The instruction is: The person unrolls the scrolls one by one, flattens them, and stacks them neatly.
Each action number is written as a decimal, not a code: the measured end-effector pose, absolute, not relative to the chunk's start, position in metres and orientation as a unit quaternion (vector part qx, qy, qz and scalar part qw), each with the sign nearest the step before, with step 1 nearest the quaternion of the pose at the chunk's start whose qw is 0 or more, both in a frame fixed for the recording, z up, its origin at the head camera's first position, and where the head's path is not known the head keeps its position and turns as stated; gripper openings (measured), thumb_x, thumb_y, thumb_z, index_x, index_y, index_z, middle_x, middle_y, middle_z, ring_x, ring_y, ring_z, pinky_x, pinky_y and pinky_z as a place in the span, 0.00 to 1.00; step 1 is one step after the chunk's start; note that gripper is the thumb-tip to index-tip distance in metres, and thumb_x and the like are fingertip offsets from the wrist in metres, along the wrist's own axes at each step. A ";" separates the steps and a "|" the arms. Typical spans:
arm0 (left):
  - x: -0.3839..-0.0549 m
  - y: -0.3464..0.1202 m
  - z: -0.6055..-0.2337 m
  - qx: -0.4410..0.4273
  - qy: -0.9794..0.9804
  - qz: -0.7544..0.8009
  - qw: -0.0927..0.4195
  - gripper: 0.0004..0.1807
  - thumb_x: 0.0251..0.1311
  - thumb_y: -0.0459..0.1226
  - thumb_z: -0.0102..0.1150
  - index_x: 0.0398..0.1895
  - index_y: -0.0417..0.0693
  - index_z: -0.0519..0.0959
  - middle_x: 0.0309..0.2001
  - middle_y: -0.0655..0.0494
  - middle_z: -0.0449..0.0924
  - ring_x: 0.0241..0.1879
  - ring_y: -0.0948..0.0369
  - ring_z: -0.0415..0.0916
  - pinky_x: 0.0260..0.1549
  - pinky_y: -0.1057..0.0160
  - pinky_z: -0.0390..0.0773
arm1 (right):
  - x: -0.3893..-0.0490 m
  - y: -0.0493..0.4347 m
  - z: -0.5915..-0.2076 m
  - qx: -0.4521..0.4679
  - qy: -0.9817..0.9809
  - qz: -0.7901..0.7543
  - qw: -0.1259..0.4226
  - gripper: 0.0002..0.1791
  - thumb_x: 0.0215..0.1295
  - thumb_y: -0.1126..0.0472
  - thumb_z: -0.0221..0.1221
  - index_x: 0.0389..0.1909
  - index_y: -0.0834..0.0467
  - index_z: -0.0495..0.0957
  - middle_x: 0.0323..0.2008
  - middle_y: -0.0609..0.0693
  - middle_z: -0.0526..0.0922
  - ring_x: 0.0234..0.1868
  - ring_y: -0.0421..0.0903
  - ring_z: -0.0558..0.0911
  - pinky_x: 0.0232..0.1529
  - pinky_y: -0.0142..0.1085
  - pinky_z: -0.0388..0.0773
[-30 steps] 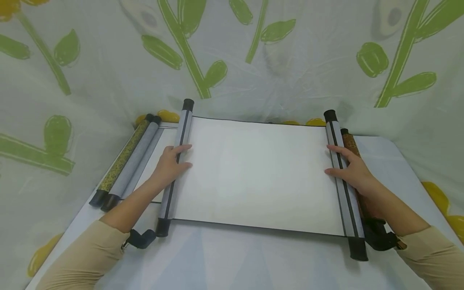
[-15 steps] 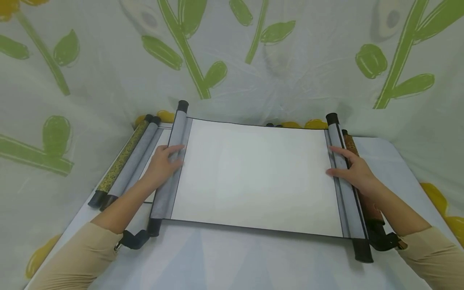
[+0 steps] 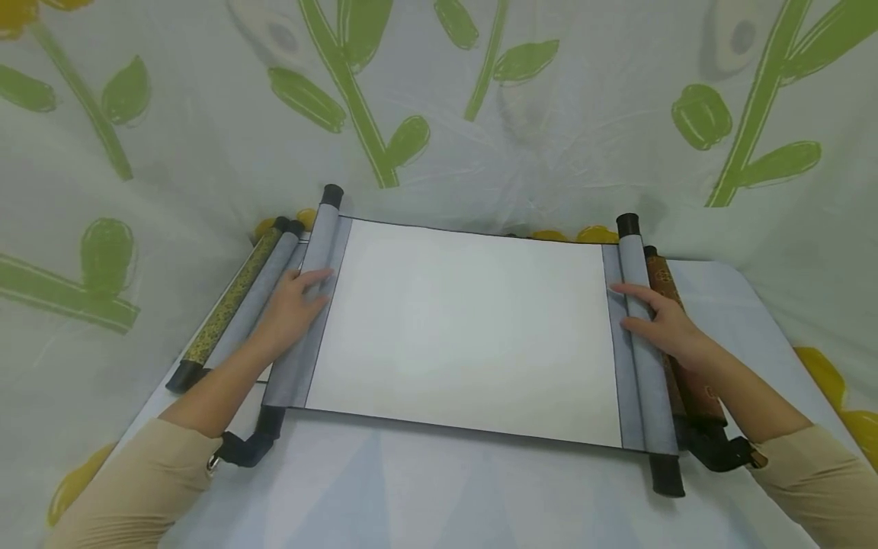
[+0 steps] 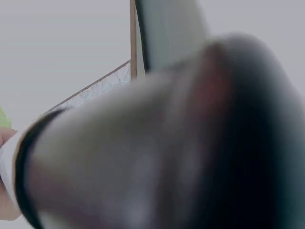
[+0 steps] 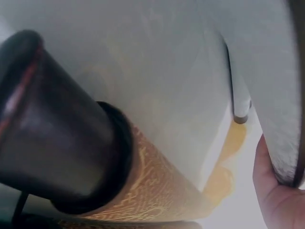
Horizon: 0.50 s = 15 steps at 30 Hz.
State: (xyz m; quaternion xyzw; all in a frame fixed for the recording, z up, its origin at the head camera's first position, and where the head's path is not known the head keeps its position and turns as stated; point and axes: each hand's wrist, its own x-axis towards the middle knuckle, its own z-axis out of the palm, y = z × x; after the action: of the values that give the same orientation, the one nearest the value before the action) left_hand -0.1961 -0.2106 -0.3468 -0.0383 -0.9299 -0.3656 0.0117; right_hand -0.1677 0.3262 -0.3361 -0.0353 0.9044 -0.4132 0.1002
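Observation:
A hanging scroll lies partly unrolled across the table, its blank white paper (image 3: 466, 328) framed by grey bands at both sides. My left hand (image 3: 289, 309) grips the scroll's left roll (image 3: 324, 236), with thumb and fingers reaching over its inner side. On the right roll (image 3: 655, 404) my right hand (image 3: 665, 324) has a similar hold. Black knobs cap both rolls. The left wrist view is mostly filled by a blurred roll end (image 4: 109, 157), with part of the hand (image 4: 6, 195) at the left edge. In the right wrist view, the hand (image 5: 279, 205) holds a grey roll (image 5: 276, 95).
A yellow-patterned rolled scroll (image 3: 236, 301) and a grey rolled scroll (image 3: 257, 293) lie at the left. Brown patterned rolls (image 3: 662, 278) lie just beyond my right hand; one with a black knob (image 5: 62, 138) looms close in the right wrist view. Pale cloth (image 3: 446, 488) covers the table.
My left hand has moved left with the left roll. The right roll shifted slightly right, then back left. Grey bands now show beside the paper at both ends.

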 end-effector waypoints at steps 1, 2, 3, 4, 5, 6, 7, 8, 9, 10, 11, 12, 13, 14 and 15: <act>-0.197 -0.213 -0.347 -0.036 -0.930 -0.364 0.011 0.26 0.66 0.33 0.50 0.67 0.46 0.65 0.65 0.28 0.53 0.63 0.35 0.56 0.53 0.37 0.66 | -0.169 0.325 -0.336 -0.037 0.906 -0.409 0.101 0.33 0.67 0.61 0.54 0.71 0.58 0.54 0.72 0.69 0.45 0.70 0.71 0.46 0.58 0.71 0.50; -0.198 -0.215 -0.347 -0.034 -0.931 -0.364 0.011 0.25 0.66 0.34 0.50 0.67 0.46 0.65 0.65 0.28 0.52 0.63 0.34 0.56 0.54 0.37 0.65 | -0.169 0.324 -0.336 -0.039 0.908 -0.405 0.102 0.33 0.67 0.60 0.54 0.71 0.58 0.54 0.71 0.69 0.45 0.69 0.71 0.46 0.57 0.71 0.50; -0.199 -0.217 -0.347 -0.033 -0.931 -0.364 0.011 0.25 0.66 0.34 0.50 0.68 0.46 0.65 0.65 0.27 0.52 0.63 0.34 0.56 0.54 0.36 0.65 | -0.170 0.323 -0.335 -0.040 0.910 -0.400 0.103 0.33 0.68 0.60 0.54 0.71 0.58 0.54 0.71 0.69 0.45 0.69 0.71 0.46 0.57 0.71 0.51; -0.200 -0.218 -0.348 -0.031 -0.931 -0.363 0.012 0.25 0.67 0.35 0.50 0.68 0.46 0.65 0.65 0.27 0.52 0.63 0.33 0.55 0.54 0.36 0.65 | -0.171 0.322 -0.335 -0.043 0.912 -0.395 0.103 0.34 0.68 0.60 0.54 0.72 0.58 0.53 0.72 0.69 0.44 0.69 0.71 0.46 0.57 0.71 0.51; -0.201 -0.220 -0.348 -0.028 -0.931 -0.363 0.012 0.25 0.67 0.35 0.50 0.68 0.46 0.65 0.65 0.27 0.52 0.62 0.33 0.56 0.53 0.36 0.66 | -0.173 0.320 -0.334 -0.047 0.911 -0.396 0.103 0.35 0.68 0.60 0.54 0.72 0.58 0.52 0.72 0.69 0.44 0.69 0.71 0.46 0.57 0.71 0.51; -0.203 -0.222 -0.348 -0.024 -0.932 -0.362 0.012 0.25 0.67 0.36 0.50 0.68 0.47 0.65 0.65 0.27 0.51 0.62 0.33 0.56 0.53 0.36 0.66 | -0.174 0.318 -0.334 -0.047 0.910 -0.399 0.102 0.35 0.68 0.60 0.54 0.73 0.57 0.51 0.72 0.68 0.43 0.70 0.71 0.45 0.58 0.70 0.50; -0.205 -0.224 -0.348 -0.019 -0.933 -0.360 0.014 0.25 0.67 0.36 0.50 0.68 0.47 0.65 0.66 0.27 0.51 0.63 0.33 0.55 0.53 0.35 0.65 | -0.176 0.316 -0.333 -0.046 0.907 -0.405 0.102 0.36 0.68 0.60 0.54 0.73 0.56 0.50 0.73 0.67 0.41 0.70 0.70 0.43 0.58 0.70 0.49; -0.207 -0.226 -0.349 -0.016 -0.933 -0.360 0.019 0.25 0.67 0.36 0.51 0.67 0.47 0.66 0.66 0.27 0.50 0.63 0.32 0.55 0.53 0.35 0.65 | -0.178 0.314 -0.333 -0.044 0.903 -0.414 0.101 0.37 0.67 0.61 0.55 0.73 0.56 0.49 0.73 0.66 0.40 0.71 0.69 0.42 0.59 0.70 0.49; -0.209 -0.229 -0.348 -0.013 -0.933 -0.358 0.026 0.25 0.67 0.36 0.52 0.67 0.47 0.67 0.67 0.27 0.50 0.64 0.32 0.54 0.54 0.35 0.64 | -0.180 0.312 -0.333 -0.043 0.900 -0.423 0.102 0.38 0.67 0.61 0.55 0.74 0.55 0.48 0.73 0.65 0.39 0.71 0.68 0.42 0.60 0.69 0.49; -0.212 -0.231 -0.348 -0.010 -0.934 -0.355 0.032 0.24 0.66 0.37 0.52 0.66 0.47 0.68 0.67 0.27 0.50 0.64 0.31 0.53 0.54 0.34 0.63 | -0.182 0.310 -0.332 -0.043 0.895 -0.432 0.103 0.39 0.67 0.61 0.55 0.74 0.55 0.47 0.74 0.64 0.38 0.71 0.67 0.42 0.60 0.68 0.49; -0.214 -0.233 -0.347 -0.007 -0.935 -0.354 0.039 0.24 0.66 0.36 0.53 0.65 0.47 0.69 0.67 0.27 0.50 0.64 0.31 0.52 0.55 0.34 0.62 | -0.185 0.308 -0.332 -0.040 0.891 -0.440 0.105 0.39 0.67 0.61 0.55 0.74 0.54 0.46 0.74 0.64 0.37 0.71 0.66 0.42 0.60 0.67 0.49; -0.217 -0.235 -0.347 -0.005 -0.934 -0.353 0.044 0.24 0.65 0.36 0.54 0.65 0.46 0.69 0.68 0.27 0.50 0.65 0.31 0.50 0.56 0.34 0.60 | -0.187 0.306 -0.332 -0.038 0.889 -0.444 0.108 0.39 0.67 0.60 0.55 0.74 0.54 0.46 0.74 0.63 0.37 0.71 0.66 0.43 0.60 0.67 0.50; -0.219 -0.237 -0.346 -0.001 -0.935 -0.352 0.048 0.23 0.65 0.36 0.54 0.64 0.46 0.70 0.68 0.27 0.50 0.66 0.31 0.49 0.57 0.33 0.58 | -0.189 0.304 -0.332 -0.038 0.885 -0.450 0.111 0.40 0.67 0.60 0.55 0.74 0.54 0.45 0.74 0.63 0.37 0.71 0.66 0.43 0.61 0.66 0.50; -0.221 -0.239 -0.346 0.001 -0.935 -0.351 0.051 0.23 0.65 0.36 0.55 0.64 0.45 0.70 0.68 0.27 0.50 0.66 0.31 0.48 0.58 0.33 0.57 | -0.192 0.302 -0.332 -0.038 0.885 -0.451 0.114 0.40 0.68 0.60 0.55 0.74 0.54 0.45 0.74 0.63 0.37 0.71 0.65 0.44 0.61 0.65 0.51; -0.223 -0.241 -0.345 0.005 -0.934 -0.352 0.050 0.23 0.65 0.37 0.55 0.63 0.45 0.70 0.69 0.28 0.49 0.67 0.31 0.47 0.59 0.33 0.56 | -0.194 0.300 -0.332 -0.039 0.886 -0.448 0.116 0.39 0.68 0.60 0.55 0.74 0.54 0.45 0.74 0.63 0.37 0.71 0.65 0.45 0.61 0.65 0.51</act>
State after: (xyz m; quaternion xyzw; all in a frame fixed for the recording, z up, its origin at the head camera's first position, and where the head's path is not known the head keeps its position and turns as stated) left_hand -0.2232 -0.2414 -0.3453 0.0054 -0.9345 -0.3525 0.0497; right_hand -0.1940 0.3000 -0.3323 -0.0390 0.8859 -0.4475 0.1158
